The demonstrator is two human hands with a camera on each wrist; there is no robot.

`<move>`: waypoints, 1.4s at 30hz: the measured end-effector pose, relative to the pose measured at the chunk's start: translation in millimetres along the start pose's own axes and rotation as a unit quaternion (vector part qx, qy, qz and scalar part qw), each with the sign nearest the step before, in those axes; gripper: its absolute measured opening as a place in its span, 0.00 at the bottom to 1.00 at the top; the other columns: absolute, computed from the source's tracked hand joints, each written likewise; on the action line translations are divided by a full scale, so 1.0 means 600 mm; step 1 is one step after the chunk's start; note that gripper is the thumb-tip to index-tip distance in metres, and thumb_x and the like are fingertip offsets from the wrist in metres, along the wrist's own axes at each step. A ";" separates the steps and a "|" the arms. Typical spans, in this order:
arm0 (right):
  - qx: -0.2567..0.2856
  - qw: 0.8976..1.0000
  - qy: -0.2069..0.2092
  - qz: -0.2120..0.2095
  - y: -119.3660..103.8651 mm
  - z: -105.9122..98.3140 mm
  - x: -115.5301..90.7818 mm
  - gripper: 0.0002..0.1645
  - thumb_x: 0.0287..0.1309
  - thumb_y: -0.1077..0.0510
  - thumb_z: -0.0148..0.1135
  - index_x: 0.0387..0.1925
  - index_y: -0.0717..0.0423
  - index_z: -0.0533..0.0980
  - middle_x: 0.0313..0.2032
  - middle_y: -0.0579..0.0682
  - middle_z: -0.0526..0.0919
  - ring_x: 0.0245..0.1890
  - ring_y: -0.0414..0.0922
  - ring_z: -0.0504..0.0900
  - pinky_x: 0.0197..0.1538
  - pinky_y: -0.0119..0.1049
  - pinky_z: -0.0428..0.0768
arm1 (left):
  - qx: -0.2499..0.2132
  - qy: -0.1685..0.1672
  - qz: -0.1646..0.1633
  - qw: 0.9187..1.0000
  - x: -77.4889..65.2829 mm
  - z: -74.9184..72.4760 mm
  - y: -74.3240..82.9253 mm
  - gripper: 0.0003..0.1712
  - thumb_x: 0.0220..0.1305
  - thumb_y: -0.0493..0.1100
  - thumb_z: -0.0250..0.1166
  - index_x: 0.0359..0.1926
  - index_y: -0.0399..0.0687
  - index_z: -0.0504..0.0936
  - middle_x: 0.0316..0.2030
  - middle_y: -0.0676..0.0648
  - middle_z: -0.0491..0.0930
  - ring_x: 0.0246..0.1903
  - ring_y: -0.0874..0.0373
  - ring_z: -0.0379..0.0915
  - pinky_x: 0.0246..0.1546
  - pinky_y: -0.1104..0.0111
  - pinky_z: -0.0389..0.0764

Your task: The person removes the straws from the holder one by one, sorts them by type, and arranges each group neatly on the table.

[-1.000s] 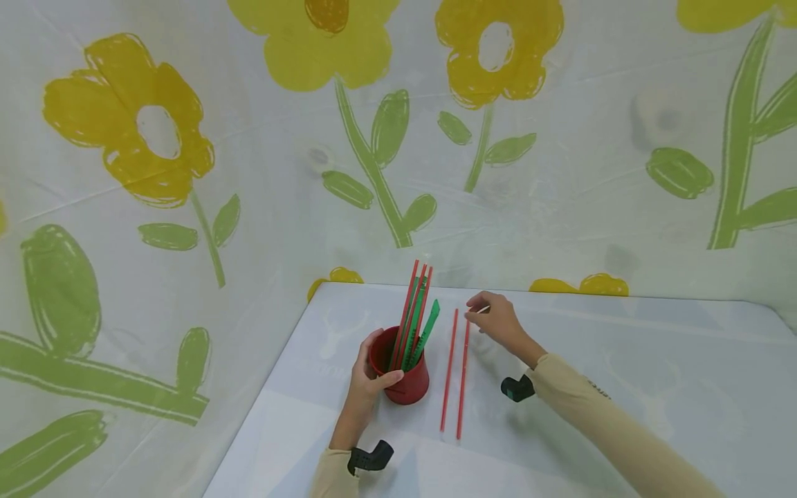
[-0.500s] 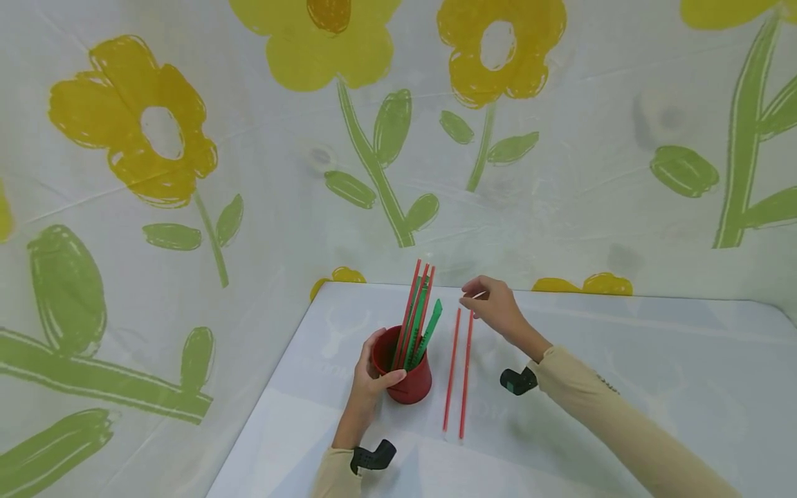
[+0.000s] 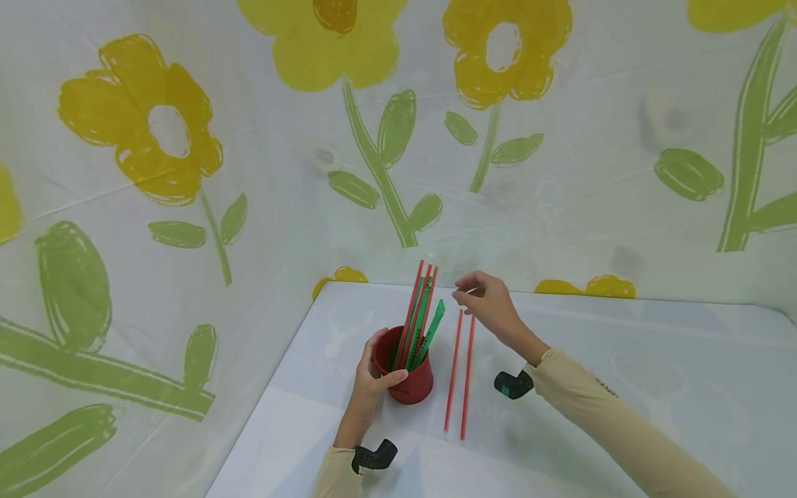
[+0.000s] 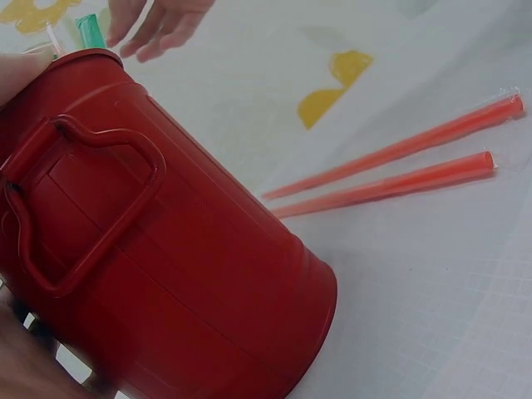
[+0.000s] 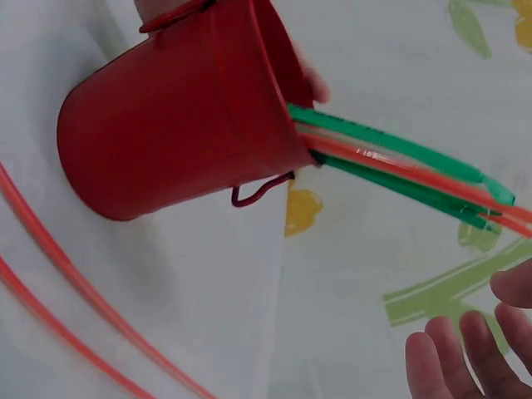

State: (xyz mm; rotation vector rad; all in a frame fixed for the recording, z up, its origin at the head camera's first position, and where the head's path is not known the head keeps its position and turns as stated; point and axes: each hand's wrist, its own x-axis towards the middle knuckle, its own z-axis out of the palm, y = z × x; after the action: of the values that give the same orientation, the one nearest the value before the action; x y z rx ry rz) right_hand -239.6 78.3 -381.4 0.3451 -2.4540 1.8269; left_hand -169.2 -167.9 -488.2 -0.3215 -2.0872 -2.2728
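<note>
My left hand (image 3: pixel 367 384) grips a red metal pail (image 3: pixel 412 389) at its side, thumb over the rim. Red straws (image 3: pixel 414 297) and wide green straws (image 3: pixel 434 325) stand in it, leaning right. On the table beside the pail lie two long red straws in clear wrapping, a left straw (image 3: pixel 453 370) and a right straw (image 3: pixel 468 377), roughly parallel. My right hand (image 3: pixel 488 304) hovers above their far ends, holding nothing. In the right wrist view its loosely bent fingers are near the tips of the straws in the pail. A wire handle shows on the pail in the left wrist view.
The white table (image 3: pixel 598 387) reaches far to the right. Behind it hangs a white cloth (image 3: pixel 274 138) printed with yellow flowers and green leaves. Each wrist wears a black camera, one on the left wrist (image 3: pixel 376 455) and one on the right wrist (image 3: pixel 513 385).
My right hand has risen and shifted left, away from the far ends of the two lying straws toward the pail. The left hand keeps its grip on the pail.
</note>
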 end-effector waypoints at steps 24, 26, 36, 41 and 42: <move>0.061 0.997 0.011 -0.055 -0.034 0.036 -0.005 0.17 0.56 0.59 0.65 0.44 0.63 0.73 0.37 0.57 0.78 0.38 0.50 0.79 0.38 0.40 0.81 | -0.010 0.000 0.003 1.000 -0.001 0.003 0.003 0.45 0.53 0.35 0.66 0.69 0.57 0.57 0.63 0.45 0.63 0.62 0.48 0.57 0.56 0.59 0.71; 0.052 0.997 0.020 -0.056 -0.033 0.042 -0.004 0.18 0.55 0.57 0.67 0.44 0.62 0.73 0.36 0.56 0.78 0.38 0.49 0.79 0.38 0.37 0.80 | -0.010 0.001 0.003 1.000 -0.001 0.003 0.003 0.45 0.53 0.35 0.66 0.69 0.57 0.57 0.63 0.45 0.63 0.62 0.47 0.57 0.55 0.59 0.72; 0.042 0.997 0.032 -0.048 -0.034 0.068 -0.009 0.16 0.54 0.62 0.66 0.43 0.64 0.72 0.36 0.57 0.78 0.38 0.50 0.80 0.38 0.35 0.78 | -0.002 0.005 0.003 1.000 -0.002 0.003 0.002 0.46 0.52 0.36 0.67 0.70 0.53 0.55 0.63 0.45 0.64 0.62 0.47 0.58 0.55 0.59 0.72; 0.040 0.997 0.035 -0.049 -0.025 0.073 -0.010 0.16 0.56 0.61 0.65 0.44 0.63 0.73 0.38 0.58 0.78 0.38 0.51 0.79 0.39 0.37 0.76 | -0.005 0.002 0.007 1.000 0.000 0.002 0.001 0.44 0.53 0.36 0.66 0.69 0.56 0.57 0.63 0.44 0.64 0.61 0.47 0.58 0.56 0.58 0.71; 0.038 0.997 0.036 -0.048 -0.025 0.073 -0.011 0.15 0.56 0.61 0.65 0.44 0.62 0.73 0.38 0.57 0.78 0.38 0.50 0.79 0.39 0.37 0.76 | -0.004 0.001 0.007 1.000 0.000 0.002 0.001 0.44 0.53 0.36 0.66 0.69 0.56 0.57 0.63 0.44 0.64 0.61 0.46 0.58 0.56 0.58 0.71</move>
State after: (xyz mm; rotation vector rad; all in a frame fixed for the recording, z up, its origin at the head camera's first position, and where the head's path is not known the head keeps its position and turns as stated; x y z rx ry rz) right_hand -226.4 33.2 -381.6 0.3884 -2.2839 1.8621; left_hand -168.9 -166.9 -487.6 -0.3322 -2.0682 -2.2742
